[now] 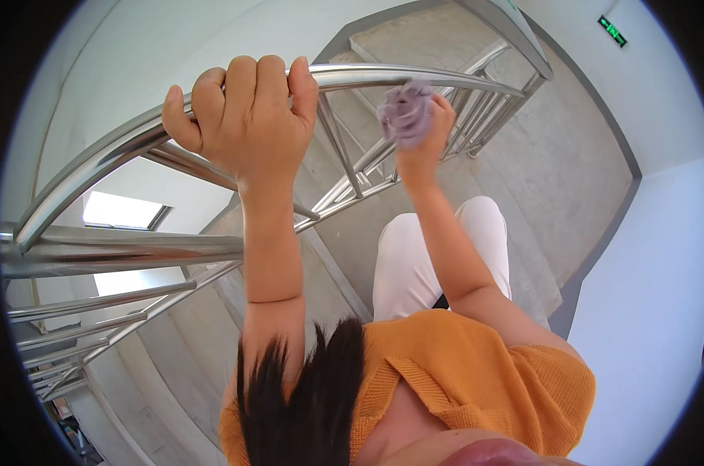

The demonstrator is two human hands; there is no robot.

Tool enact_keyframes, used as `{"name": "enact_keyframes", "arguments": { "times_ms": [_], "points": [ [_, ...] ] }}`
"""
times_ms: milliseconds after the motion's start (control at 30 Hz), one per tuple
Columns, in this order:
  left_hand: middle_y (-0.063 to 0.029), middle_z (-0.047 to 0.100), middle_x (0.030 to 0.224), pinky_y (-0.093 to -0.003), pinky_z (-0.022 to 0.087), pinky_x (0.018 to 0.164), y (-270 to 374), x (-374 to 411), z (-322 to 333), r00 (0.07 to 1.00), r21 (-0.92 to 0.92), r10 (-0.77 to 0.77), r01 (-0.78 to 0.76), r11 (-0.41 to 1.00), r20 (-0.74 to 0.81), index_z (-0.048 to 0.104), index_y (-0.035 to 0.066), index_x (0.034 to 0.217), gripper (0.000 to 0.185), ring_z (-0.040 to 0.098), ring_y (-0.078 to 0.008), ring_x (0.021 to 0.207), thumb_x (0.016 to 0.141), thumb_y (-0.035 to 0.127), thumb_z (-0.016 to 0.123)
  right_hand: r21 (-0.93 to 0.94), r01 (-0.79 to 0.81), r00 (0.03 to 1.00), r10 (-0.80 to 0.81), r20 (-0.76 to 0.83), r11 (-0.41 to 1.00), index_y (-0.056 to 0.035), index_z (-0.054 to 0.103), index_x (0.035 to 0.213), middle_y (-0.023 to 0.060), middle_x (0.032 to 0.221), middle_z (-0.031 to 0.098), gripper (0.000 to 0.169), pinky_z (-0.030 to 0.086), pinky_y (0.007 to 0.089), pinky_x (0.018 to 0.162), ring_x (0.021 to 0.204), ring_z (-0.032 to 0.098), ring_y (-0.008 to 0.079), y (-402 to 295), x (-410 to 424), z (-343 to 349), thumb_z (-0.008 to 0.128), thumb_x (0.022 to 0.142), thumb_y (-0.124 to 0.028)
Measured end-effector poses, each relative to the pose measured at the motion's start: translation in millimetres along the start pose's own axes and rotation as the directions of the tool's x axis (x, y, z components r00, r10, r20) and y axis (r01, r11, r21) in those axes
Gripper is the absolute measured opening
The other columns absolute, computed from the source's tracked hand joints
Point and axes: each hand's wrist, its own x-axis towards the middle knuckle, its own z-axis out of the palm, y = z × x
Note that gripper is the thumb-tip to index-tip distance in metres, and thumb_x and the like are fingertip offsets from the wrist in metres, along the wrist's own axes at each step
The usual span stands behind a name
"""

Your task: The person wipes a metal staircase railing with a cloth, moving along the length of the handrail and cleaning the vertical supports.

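Note:
My left hand (253, 110) grips the top rail of a polished metal stair handrail (352, 74), with the fingers over the far side. To its right, my right hand (427, 140) holds a crumpled greyish-purple cloth (407, 110) just below the same rail. The cloth is blurred, and whether it touches the metal I cannot tell. Slim metal balusters (339, 145) stand beneath the rail between my two hands.
Concrete stairs (171, 349) descend at the lower left, and a concrete landing (567, 140) lies ahead. A thick metal post (125, 244) crosses the left side. On the right wall (643, 244) hangs a green exit sign (612, 31). A bright window (122, 209) shows at left.

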Motion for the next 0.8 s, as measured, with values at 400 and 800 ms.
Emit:
{"name": "enact_keyframes", "arguments": {
  "times_ms": [400, 800],
  "points": [
    [0.0065, 0.046, 0.064, -0.0433, 0.026, 0.098, 2.0, 0.4, 2.9, 0.999, 0.067, 0.023, -0.021, 0.998, -0.027, 0.05, 0.021, 0.058, 0.03, 0.046, -0.0151, 0.077, 0.083, 0.035, 0.058, 0.439, -0.169, 0.946, 0.27, -0.178, 0.883, -0.0008, 0.05, 0.11, 0.0172, 0.123, 0.053, 0.026, 0.042, 0.0334, 0.096, 0.108, 0.054, 0.0243, 31.3, -31.6, 3.2, 0.058, 0.085, 0.001],
    [0.0069, 0.048, 0.064, -0.043, 0.026, 0.098, 2.1, -0.9, 4.5, 0.999, 0.055, 0.011, -0.009, 0.998, -0.038, 0.051, 0.021, 0.057, 0.029, 0.047, -0.015, 0.077, 0.082, 0.033, 0.059, 0.086, 0.432, 0.874, -0.44, 0.204, 0.898, -0.0035, 0.054, 0.122, 0.0141, 0.118, 0.057, 0.046, 0.04, 0.0458, 0.092, 0.104, 0.056, 0.0325, -76.5, 44.5, 24.0, 0.053, 0.093, -0.039]
  ]
}}
